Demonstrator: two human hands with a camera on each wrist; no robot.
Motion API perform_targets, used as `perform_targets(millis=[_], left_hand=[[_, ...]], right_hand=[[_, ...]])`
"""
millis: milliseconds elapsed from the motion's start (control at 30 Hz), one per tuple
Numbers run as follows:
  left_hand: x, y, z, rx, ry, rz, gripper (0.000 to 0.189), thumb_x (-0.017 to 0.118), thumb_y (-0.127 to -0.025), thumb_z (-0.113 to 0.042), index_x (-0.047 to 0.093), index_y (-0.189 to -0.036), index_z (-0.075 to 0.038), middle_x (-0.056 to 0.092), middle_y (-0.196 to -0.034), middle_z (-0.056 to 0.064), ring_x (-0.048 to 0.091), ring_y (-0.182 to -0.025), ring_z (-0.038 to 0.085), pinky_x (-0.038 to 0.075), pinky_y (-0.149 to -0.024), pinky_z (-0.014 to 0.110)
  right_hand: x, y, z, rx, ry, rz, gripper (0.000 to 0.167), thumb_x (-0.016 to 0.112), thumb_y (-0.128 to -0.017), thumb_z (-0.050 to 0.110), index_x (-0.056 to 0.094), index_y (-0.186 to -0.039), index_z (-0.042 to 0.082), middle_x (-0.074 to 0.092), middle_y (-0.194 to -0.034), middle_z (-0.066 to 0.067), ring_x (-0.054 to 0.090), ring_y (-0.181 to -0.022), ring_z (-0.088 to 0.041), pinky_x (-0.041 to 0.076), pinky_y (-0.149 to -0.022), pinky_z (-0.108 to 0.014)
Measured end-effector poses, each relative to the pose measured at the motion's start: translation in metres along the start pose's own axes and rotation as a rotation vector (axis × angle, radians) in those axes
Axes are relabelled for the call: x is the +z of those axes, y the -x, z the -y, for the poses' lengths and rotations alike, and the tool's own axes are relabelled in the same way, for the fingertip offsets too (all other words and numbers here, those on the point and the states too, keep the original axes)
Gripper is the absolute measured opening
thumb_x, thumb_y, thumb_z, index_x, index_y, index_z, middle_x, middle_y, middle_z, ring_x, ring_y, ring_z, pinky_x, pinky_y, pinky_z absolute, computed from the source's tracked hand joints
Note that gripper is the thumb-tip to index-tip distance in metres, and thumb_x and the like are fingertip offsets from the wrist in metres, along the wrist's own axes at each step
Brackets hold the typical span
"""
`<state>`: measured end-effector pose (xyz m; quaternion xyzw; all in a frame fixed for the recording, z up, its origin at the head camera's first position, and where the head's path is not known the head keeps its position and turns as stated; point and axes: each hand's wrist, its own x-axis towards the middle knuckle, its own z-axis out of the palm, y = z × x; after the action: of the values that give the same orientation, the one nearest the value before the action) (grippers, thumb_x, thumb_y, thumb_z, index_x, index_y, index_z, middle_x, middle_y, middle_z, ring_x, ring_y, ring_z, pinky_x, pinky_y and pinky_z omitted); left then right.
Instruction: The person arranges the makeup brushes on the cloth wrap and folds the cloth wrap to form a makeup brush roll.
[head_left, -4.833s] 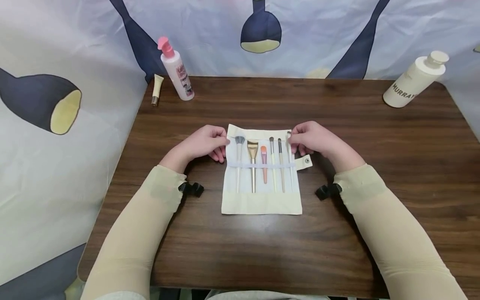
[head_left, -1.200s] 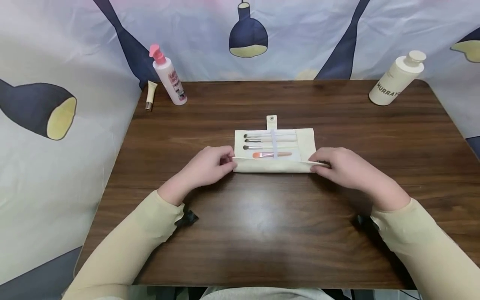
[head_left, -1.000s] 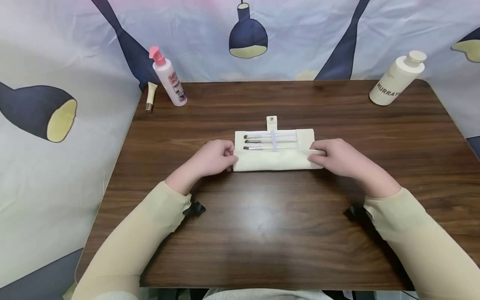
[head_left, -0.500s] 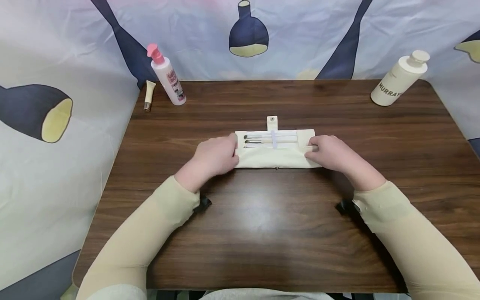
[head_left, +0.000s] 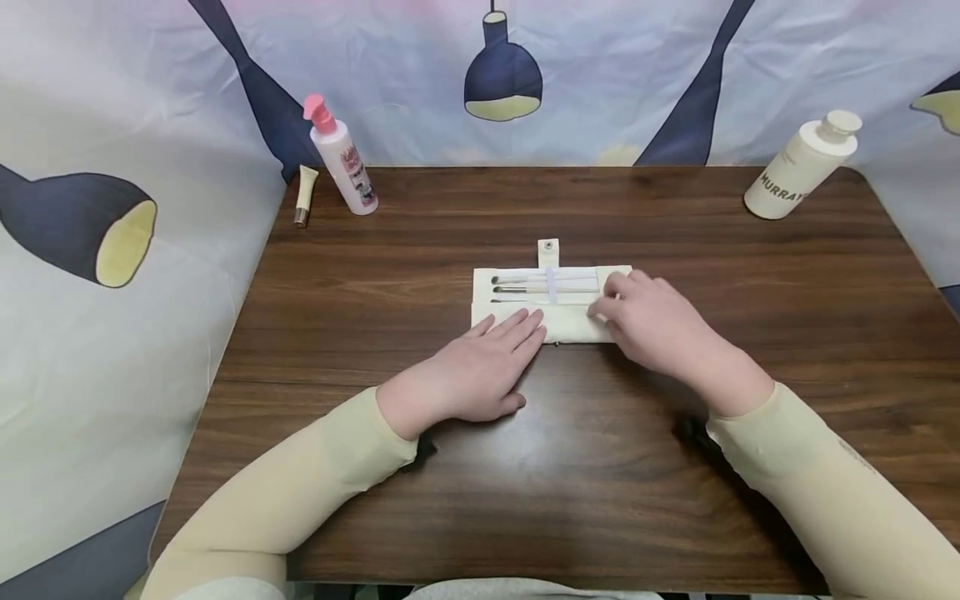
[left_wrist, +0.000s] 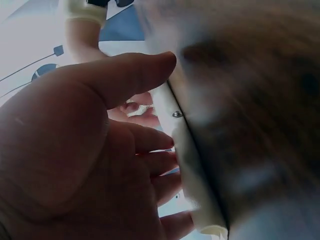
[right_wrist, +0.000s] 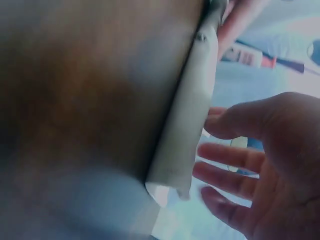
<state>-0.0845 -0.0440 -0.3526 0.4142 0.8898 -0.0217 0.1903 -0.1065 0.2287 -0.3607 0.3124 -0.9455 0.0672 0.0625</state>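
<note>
A cream fabric makeup brush roll (head_left: 576,323) lies on the table, its near part folded over into a flat roll. On the part still spread out, a few slim makeup brushes (head_left: 517,289) sit under a pale elastic band (head_left: 552,285). My left hand (head_left: 480,375) rests straight-fingered on the folded part, left of its middle; in the left wrist view its fingertips (left_wrist: 165,142) reach over the fabric. At the right end hovers my right hand (head_left: 656,325), fingers loosely bent. The right wrist view shows its fingers (right_wrist: 230,156) spread beside the roll's edge.
A snap tab (head_left: 548,252) points away from the roll's far edge. A pink-topped pump bottle (head_left: 347,171) and a small cream tube (head_left: 304,196) are at the back left of the wooden table (head_left: 420,225). A white bottle (head_left: 801,167) stands at the back right.
The roll has been turned and its near side folded over, covering several brushes. My left hand has moved from its left end onto the fold; my right hand has loosened its grip at the right end.
</note>
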Motion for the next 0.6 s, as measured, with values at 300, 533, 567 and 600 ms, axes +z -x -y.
perform_targets(millis=[300,533,567,600], left_hand=[[-0.003,0.005,0.0,-0.017,0.054,-0.024,0.08,0.061,-0.101,-0.041,0.024,-0.164,-0.011,0.013,-0.174,0.007,0.012,-0.161,0.023,0.021,-0.129,0.047],[0.0,0.008,0.008,-0.003,0.073,-0.106,0.072,0.064,-0.101,-0.035,0.033,-0.161,-0.011,0.025,-0.171,0.006,0.024,-0.158,0.026,0.026,-0.127,0.04],[0.0,0.009,0.009,0.001,0.083,-0.114,0.071,0.065,-0.101,-0.035,0.035,-0.161,-0.011,0.027,-0.17,0.006,0.026,-0.157,0.026,0.028,-0.127,0.039],[0.001,0.009,0.01,0.004,0.096,-0.117,0.07,0.065,-0.101,-0.034,0.036,-0.16,-0.011,0.029,-0.17,0.006,0.027,-0.156,0.025,0.029,-0.126,0.039]], right_hand=[[0.003,0.021,0.014,-0.05,0.025,0.139,0.057,0.068,-0.095,0.005,0.059,-0.147,0.025,0.06,-0.14,-0.019,0.061,-0.12,-0.043,0.057,-0.084,-0.059],[0.002,0.02,0.013,-0.059,0.075,0.114,0.056,0.077,-0.089,0.012,0.064,-0.142,0.023,0.06,-0.135,-0.019,0.058,-0.118,-0.042,0.054,-0.086,-0.058],[0.002,0.02,0.013,-0.06,0.084,0.11,0.056,0.079,-0.087,0.012,0.065,-0.14,0.022,0.06,-0.131,-0.018,0.058,-0.114,-0.042,0.053,-0.084,-0.057],[0.002,0.02,0.013,-0.064,0.086,0.105,0.055,0.08,-0.086,0.011,0.066,-0.138,0.02,0.061,-0.125,-0.018,0.058,-0.109,-0.041,0.053,-0.082,-0.055]])
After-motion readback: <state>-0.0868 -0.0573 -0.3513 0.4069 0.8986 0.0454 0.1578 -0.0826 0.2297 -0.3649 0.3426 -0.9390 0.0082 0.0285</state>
